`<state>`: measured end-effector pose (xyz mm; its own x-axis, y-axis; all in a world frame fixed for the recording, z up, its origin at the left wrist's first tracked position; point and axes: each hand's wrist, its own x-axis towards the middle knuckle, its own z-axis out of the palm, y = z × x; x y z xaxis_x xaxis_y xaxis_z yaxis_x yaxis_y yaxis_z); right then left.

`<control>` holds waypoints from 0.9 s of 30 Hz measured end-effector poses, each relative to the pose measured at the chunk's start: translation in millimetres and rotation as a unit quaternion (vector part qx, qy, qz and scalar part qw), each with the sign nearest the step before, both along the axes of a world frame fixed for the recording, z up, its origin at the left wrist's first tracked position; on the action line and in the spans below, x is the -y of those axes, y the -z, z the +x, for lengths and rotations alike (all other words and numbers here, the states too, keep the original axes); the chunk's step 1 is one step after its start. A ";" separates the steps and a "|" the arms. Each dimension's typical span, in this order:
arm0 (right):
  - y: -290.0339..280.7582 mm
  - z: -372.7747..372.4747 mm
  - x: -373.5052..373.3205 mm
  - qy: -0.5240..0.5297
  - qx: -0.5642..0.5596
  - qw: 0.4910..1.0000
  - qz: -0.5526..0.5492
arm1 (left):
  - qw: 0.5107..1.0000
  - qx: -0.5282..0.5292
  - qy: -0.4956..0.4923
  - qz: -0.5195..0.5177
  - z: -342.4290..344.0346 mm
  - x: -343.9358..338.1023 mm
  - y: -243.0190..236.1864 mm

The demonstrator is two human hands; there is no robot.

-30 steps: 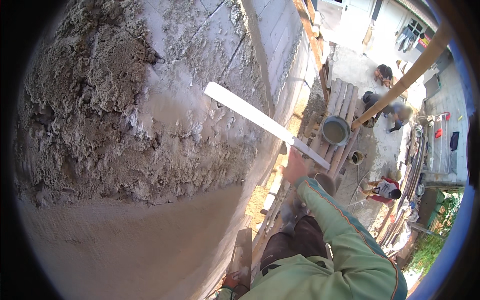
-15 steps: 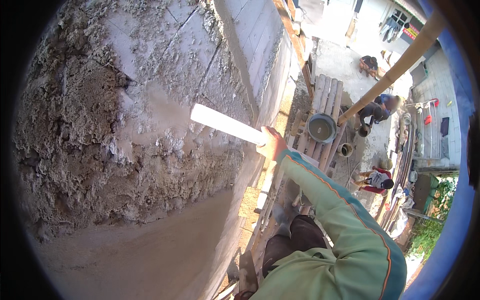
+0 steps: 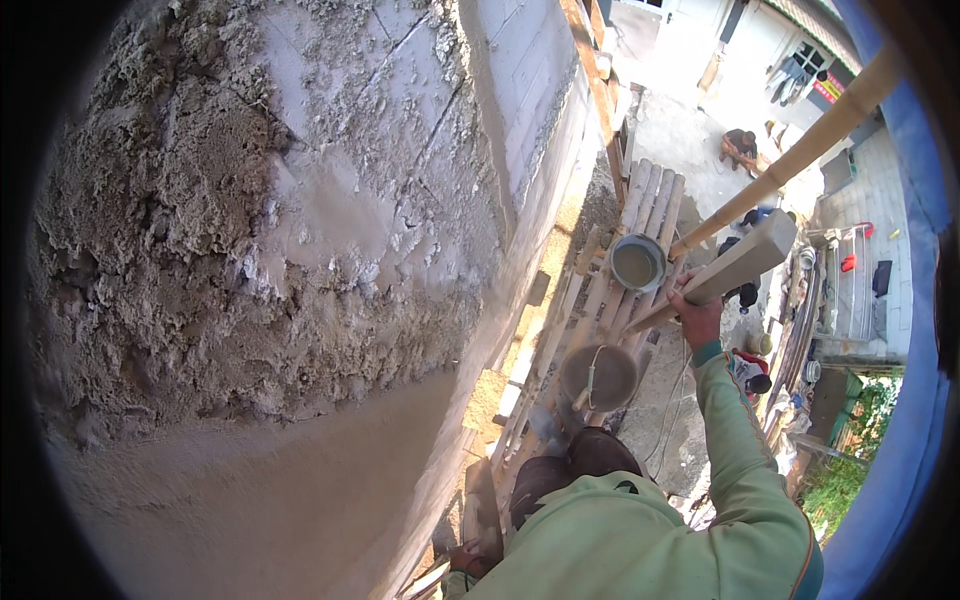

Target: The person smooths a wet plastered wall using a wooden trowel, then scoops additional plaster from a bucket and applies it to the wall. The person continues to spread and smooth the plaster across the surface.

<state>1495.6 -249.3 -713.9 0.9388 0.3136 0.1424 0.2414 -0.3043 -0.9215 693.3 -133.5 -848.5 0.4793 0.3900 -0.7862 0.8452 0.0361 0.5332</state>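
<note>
My right hand (image 3: 699, 316) grips a long pale straightedge bar (image 3: 744, 258), angled up to the right over the bamboo scaffold (image 3: 650, 195). My left hand (image 3: 467, 558), low beside my body, is closed on a narrow wooden board (image 3: 482, 507); part of that hand is hidden. Left of me is a wall (image 3: 373, 200), rough with thick wet mortar at the left, pale and scored above, and coated smooth (image 3: 240, 510) along the bottom. A bucket (image 3: 600, 376) with a tool across it stands near my feet, and a round tub of grey liquid (image 3: 637, 263) rests on the poles.
An upright bamboo pole (image 3: 800, 145) crosses the right side. Below are a crouching worker (image 3: 740, 148), another person (image 3: 752, 378), a metal rack (image 3: 846, 290) and bundled pipes (image 3: 800, 350). A blue tarp (image 3: 900, 450) hangs at the far right.
My right hand has swung the straightedge from in front of the wall to the right, over the scaffold, tilting it the other way. The bucket near my feet has come into fuller view.
</note>
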 end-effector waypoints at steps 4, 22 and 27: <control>-20.3 -11.0 23.5 0.021 -0.051 0.998 0.042 | 0.996 -0.082 -0.014 0.040 37.0 -11.6 -18.0; -154.7 -82.1 109.2 0.139 0.078 0.981 0.114 | 0.997 -0.049 -0.053 -0.037 31.0 -66.3 34.5; -150.4 -89.1 109.2 0.146 0.071 0.972 0.169 | 0.996 -0.042 -0.061 -0.051 24.5 -64.7 38.9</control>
<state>1406.5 -358.5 -563.5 0.9444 -0.0505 0.3249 0.3216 -0.0646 -0.9447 717.8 -68.8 -887.3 0.3638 0.3571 -0.8603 0.8725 0.1927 0.4490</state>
